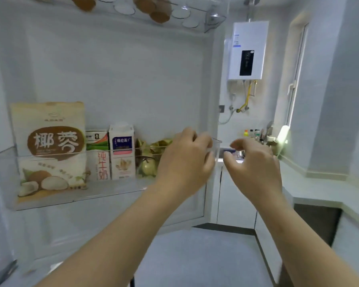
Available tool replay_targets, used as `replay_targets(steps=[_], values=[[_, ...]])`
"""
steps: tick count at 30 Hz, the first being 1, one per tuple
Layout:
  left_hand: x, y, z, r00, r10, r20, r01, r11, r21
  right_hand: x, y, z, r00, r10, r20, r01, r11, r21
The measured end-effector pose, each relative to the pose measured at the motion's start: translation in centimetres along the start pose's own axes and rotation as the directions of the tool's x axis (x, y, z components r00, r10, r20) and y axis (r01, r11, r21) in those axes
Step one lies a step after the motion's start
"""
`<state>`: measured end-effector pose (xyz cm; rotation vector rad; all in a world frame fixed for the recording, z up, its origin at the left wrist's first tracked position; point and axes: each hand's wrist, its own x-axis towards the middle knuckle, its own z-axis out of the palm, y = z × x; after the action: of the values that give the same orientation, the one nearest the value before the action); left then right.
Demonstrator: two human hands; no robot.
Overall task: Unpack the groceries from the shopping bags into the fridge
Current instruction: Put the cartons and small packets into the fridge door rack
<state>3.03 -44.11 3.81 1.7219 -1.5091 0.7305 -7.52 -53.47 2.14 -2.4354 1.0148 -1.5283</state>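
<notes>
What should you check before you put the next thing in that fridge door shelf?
1. Is the right hand empty? Ok, nothing between its fingers.
2. Is the left hand empty? Cannot tell, its fingers curl out of sight at the right end of the door shelf.
3. Is the coconut packet upright? Ok.
4. Are the green-and-white carton and the white carton upright? Ok, side by side.
5. Is there room left in the shelf? Cannot tell, the green fruit reaches the left hand, which hides the rest.
</notes>
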Motion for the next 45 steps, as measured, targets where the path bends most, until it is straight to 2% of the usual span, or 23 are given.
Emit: replay_targets(steps=[5,10,15,21,25,30,36,45], values=[[0.8,5.9,9.2,0.974,0.015,0.226,0.006,0.996,-0.091,-2.1,10.0,-2.8,0.988,0.151,0.038,-0.144,0.979,-0.145],[-0.2,13.0,18.4,0.889,0.073,0.452,0.031,0.975,-0.219,-6.2,20.3,-7.2,0.913,0.397,0.088,-0.360,0.890,-0.281],[-2.1,21.4,27.3,0.794,0.209,0.571,-0.003,0.940,-0.340,-11.2,28.5,-12.6,0.786,0.607,0.118,-0.525,0.756,-0.390],[-5.0,31.5,35.0,0.590,0.455,0.668,-0.101,0.862,-0.498,-17.6,35.9,-19.1,0.611,0.791,0.003,-0.695,0.539,-0.475],[-6.5,37.8,38.9,0.472,0.578,0.666,-0.148,0.797,-0.586,-21.4,39.8,-22.9,0.505,0.855,-0.119,-0.768,0.382,-0.515],[-6.9,45.0,43.3,0.389,0.702,0.597,-0.203,0.697,-0.687,-24.1,44.5,-26.9,0.397,0.879,-0.265,-0.824,0.215,-0.524],[-5.5,52.3,48.6,0.303,0.805,0.509,-0.247,0.583,-0.774,-24.1,50.5,-29.8,0.317,0.864,-0.392,-0.871,0.101,-0.482],[-5.3,63.3,53.3,0.191,0.919,0.346,-0.241,0.386,-0.891,-25.6,57.0,-34.7,0.152,0.824,-0.545,-0.934,-0.061,-0.352]])
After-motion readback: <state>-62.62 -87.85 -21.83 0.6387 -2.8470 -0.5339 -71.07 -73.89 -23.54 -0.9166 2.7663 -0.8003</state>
